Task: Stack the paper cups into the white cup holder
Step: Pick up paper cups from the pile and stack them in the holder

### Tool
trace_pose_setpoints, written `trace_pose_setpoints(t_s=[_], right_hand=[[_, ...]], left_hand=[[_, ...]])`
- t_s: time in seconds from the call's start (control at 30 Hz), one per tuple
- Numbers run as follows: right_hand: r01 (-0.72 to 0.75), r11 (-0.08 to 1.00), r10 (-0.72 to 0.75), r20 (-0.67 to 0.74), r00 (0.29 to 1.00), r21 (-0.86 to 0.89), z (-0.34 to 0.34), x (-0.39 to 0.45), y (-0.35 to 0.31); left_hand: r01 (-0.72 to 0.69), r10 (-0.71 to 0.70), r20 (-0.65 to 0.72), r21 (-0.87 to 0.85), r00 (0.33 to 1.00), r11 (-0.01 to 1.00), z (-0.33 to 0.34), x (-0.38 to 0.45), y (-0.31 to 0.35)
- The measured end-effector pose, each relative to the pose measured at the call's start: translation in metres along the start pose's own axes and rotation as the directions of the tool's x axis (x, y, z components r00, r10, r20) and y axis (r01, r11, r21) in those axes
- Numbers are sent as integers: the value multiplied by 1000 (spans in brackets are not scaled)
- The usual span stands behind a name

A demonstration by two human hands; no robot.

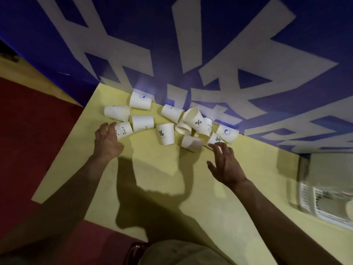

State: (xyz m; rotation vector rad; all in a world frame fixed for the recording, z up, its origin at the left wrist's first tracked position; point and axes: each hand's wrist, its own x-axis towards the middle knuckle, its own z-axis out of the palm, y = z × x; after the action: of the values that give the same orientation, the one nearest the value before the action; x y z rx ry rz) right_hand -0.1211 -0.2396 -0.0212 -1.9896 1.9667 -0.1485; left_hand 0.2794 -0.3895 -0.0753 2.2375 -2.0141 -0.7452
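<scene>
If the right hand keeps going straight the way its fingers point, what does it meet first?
Most likely the tipped cup with the % mark, lying just beyond the right hand at the near edge of the pile. Depth is unclear, so its fingertips may already be touching it.
</scene>
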Motion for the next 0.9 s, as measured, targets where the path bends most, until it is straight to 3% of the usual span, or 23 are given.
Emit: trace_pose_setpoints(t_s=[0.2, 0.33, 0.57, 0.9], right_hand=[[-11, 995, 12, 11, 1000, -95, 12, 41, -16], [4, 984, 12, 86, 996, -178, 21, 60, -28], [-20, 909, 98, 168, 981, -416, 31, 72, -39], [43, 860, 66, 194, 979, -509, 47, 30, -27]], left_hand=[[-73, 76, 63, -46, 995, 996, 13, 14, -15], [-56, 80, 94, -237, 992, 970, 11, 2, -10], [-211, 189, -96, -348, 977, 913, 1, -46, -7], [-215, 232, -22, -472, 972, 855, 1, -117, 39]])
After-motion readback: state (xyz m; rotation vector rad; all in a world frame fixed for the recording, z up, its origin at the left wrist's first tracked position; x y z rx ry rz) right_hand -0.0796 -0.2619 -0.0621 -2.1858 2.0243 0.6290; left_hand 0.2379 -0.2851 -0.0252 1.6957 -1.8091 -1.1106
